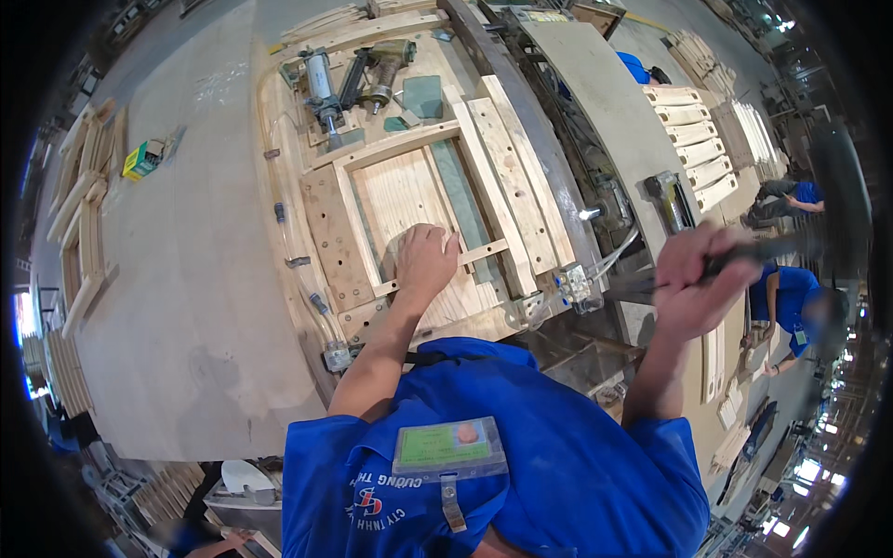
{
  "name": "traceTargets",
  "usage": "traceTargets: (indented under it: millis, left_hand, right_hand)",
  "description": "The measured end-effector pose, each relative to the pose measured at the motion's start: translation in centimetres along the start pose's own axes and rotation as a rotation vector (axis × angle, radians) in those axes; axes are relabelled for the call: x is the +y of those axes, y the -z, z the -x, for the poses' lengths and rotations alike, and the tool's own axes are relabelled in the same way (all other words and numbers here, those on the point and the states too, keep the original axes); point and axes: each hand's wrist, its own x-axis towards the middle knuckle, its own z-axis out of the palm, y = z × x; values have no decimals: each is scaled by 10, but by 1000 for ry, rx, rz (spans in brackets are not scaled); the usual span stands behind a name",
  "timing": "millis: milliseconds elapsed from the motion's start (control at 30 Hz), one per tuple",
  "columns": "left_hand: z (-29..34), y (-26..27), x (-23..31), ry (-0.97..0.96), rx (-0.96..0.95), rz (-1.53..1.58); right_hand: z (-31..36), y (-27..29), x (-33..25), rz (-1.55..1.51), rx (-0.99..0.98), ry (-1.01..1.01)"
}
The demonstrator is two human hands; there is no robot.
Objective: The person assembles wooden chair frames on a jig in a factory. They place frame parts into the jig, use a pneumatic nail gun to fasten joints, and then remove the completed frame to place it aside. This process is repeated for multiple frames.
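A light wooden frame (352,219) lies in a wooden jig (326,223) on the bench in front of me. Its near crossbar (486,251) runs under my left hand (428,256). The fingers of that hand are bent over the crossbar, and their tips are partly hidden. Off to the right, my raised right hand (699,274) is closed round the handle of a dark mallet (842,186), smeared by motion. The mallet's head stands well away from the frame.
Beyond the frame lie a pneumatic nail gun (386,70) and a clamp cylinder (321,88). A green-yellow box (144,160) sits on the left panel. Wooden parts (688,139) are stacked at far right, where people in blue work. An air hose (302,288) edges the jig.
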Motion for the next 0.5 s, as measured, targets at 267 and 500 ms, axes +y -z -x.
traceTargets:
  millis: [267,500]
  left_hand:
    - [-2,1,-4,-60,-54,-73]
    - [-1,0,-2,-13,-3,14]
  right_hand:
    - [193,21,115,581,-317,-871]
    - [119,-4,62,245,-104,-419]
